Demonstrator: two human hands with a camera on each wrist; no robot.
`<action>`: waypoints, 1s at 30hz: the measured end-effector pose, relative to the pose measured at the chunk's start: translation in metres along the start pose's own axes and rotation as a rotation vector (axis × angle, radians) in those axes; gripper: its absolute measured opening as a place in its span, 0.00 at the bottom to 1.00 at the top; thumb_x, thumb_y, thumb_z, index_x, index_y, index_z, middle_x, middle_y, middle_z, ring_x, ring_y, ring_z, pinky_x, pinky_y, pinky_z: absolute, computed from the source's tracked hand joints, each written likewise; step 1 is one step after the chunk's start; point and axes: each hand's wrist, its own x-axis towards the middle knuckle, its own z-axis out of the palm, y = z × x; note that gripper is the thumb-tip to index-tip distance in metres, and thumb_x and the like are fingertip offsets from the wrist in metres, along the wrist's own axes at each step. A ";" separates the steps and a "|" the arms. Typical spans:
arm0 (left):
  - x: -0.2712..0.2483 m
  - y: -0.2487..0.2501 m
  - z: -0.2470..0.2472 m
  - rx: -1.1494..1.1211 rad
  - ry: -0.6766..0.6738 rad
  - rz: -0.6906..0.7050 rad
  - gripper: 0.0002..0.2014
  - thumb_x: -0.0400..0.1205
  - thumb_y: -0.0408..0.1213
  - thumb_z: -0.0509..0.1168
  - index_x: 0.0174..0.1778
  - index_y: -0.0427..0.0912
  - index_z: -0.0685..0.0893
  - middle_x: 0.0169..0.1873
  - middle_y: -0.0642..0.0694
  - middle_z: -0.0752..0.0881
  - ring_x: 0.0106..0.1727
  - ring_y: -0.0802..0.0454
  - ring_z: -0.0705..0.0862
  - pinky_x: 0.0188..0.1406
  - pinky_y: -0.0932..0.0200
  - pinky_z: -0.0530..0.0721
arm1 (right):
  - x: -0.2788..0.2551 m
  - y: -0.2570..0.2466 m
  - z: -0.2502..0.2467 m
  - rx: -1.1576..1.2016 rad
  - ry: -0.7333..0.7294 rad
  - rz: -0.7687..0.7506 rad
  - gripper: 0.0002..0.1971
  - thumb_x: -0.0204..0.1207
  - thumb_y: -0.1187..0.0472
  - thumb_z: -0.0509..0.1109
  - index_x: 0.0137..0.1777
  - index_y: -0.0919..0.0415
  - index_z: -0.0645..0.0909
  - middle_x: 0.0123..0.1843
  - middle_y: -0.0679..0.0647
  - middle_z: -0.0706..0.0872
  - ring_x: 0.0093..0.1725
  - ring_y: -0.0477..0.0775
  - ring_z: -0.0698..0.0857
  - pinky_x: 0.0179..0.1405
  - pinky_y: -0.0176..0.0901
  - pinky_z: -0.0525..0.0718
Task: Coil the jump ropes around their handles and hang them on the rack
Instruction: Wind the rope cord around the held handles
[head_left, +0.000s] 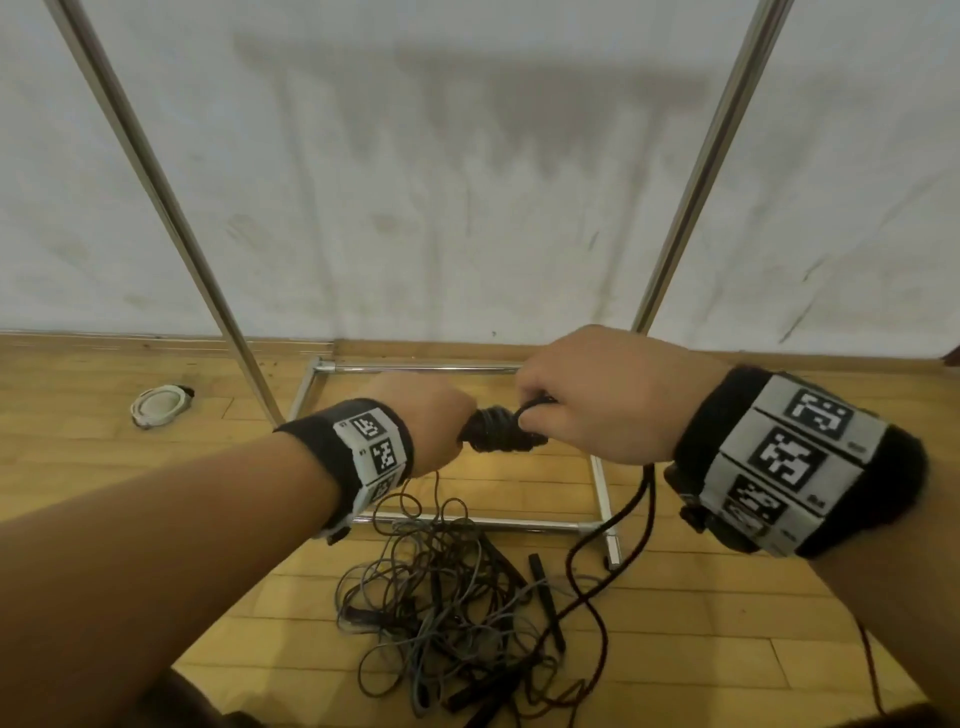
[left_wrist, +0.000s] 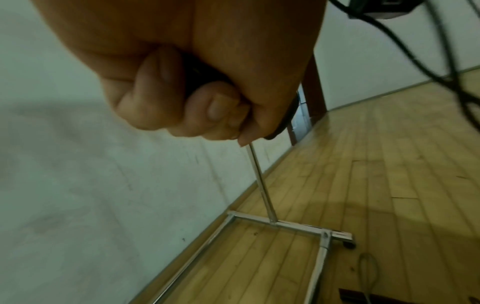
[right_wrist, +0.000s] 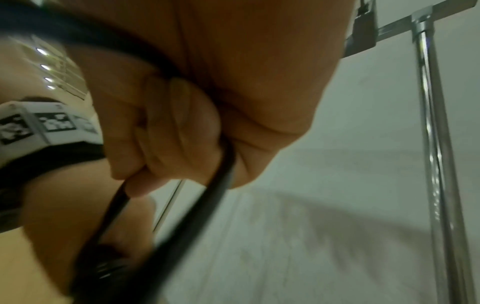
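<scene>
Both arms reached out in front. The left hand (head_left: 426, 415) was curled into a fist, gripping something dark. At its three o'clock, almost touching, the right hand (head_left: 597, 395) pinched with bent fingers (right_wrist: 179, 123). Both wrists wore bands.

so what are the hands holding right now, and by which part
Both hold one black jump rope. The left hand grips the handle end of the black coiled bundle; the right hand pinches the loose black cord at the bundle's other end.
</scene>
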 end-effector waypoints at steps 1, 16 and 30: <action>-0.003 0.005 -0.001 0.010 -0.015 0.055 0.04 0.88 0.45 0.64 0.49 0.56 0.75 0.35 0.54 0.80 0.31 0.57 0.77 0.25 0.60 0.66 | -0.001 0.004 -0.002 0.001 0.006 -0.001 0.12 0.87 0.47 0.63 0.52 0.50 0.87 0.42 0.45 0.85 0.42 0.47 0.82 0.45 0.43 0.82; -0.051 0.044 -0.025 -0.021 0.134 0.375 0.12 0.90 0.55 0.62 0.60 0.51 0.75 0.39 0.53 0.78 0.34 0.53 0.75 0.31 0.58 0.70 | 0.000 0.048 -0.001 0.427 -0.066 0.060 0.10 0.81 0.44 0.73 0.49 0.48 0.91 0.40 0.50 0.90 0.39 0.49 0.86 0.47 0.48 0.85; -0.027 -0.008 -0.067 -0.569 0.376 -0.105 0.12 0.83 0.47 0.65 0.33 0.51 0.78 0.26 0.52 0.81 0.24 0.57 0.78 0.18 0.67 0.68 | 0.016 0.025 0.048 1.235 -0.037 0.301 0.20 0.92 0.49 0.57 0.51 0.64 0.82 0.29 0.51 0.70 0.25 0.49 0.64 0.24 0.44 0.59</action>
